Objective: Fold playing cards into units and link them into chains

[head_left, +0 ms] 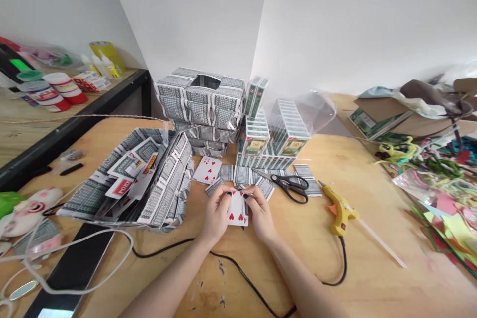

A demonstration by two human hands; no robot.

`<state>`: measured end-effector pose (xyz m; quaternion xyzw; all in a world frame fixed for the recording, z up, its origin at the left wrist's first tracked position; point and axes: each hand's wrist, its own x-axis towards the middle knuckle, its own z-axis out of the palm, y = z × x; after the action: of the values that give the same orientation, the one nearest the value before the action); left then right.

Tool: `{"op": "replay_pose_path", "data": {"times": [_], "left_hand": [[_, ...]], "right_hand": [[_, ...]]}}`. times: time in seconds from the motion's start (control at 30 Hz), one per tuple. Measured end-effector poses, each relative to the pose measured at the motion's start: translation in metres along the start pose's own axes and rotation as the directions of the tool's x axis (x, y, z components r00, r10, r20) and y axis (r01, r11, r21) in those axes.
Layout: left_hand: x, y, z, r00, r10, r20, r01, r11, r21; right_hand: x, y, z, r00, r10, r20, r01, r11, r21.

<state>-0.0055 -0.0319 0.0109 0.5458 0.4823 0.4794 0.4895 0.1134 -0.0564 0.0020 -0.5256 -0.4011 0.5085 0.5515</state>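
Both my hands hold one playing card (237, 211), a four of hearts with its face toward me, low over the table. My left hand (217, 211) pinches its left edge, and my right hand (259, 211) pinches the right edge. Just beyond them lie a small pile of playing cards with a five of hearts (207, 170) on top and several cut or folded card pieces (242, 175), backs up. Black-handled scissors (290, 186) rest beside these pieces. Whether the held card is folded at its far edge is hidden by my fingers.
An open box made of cards (164, 203) holds loose cards at left. Behind stand stacked card-built boxes (201, 104) and card packs (257, 144). A yellow glue gun (339, 208) lies right, its black cable (238, 268) crossing before me. Colourful scraps (447, 208) fill the far right.
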Motion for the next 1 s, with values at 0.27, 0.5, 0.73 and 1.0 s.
{"op": "replay_pose_path", "data": {"times": [0.27,0.5,0.73,1.0], "left_hand": [[-0.001,0.006,0.001,0.999,-0.025,-0.036,0.026,0.999,0.042],[-0.001,0.006,-0.002,0.999,0.029,-0.04,-0.026,0.998,0.061],[-0.003,0.01,-0.006,0.994,0.106,0.038,-0.108,0.992,0.072],[-0.004,0.005,-0.009,0.993,0.058,0.098,-0.061,0.998,0.03]], "right_hand": [[0.0,0.004,0.001,1.0,0.024,-0.019,-0.024,0.999,0.032],[-0.001,-0.004,0.002,0.998,0.051,0.044,-0.058,0.982,0.181],[0.001,-0.005,0.004,0.976,0.182,0.122,-0.212,0.924,0.317],[0.006,-0.002,-0.007,0.989,0.041,0.144,-0.04,0.999,-0.009]]}}
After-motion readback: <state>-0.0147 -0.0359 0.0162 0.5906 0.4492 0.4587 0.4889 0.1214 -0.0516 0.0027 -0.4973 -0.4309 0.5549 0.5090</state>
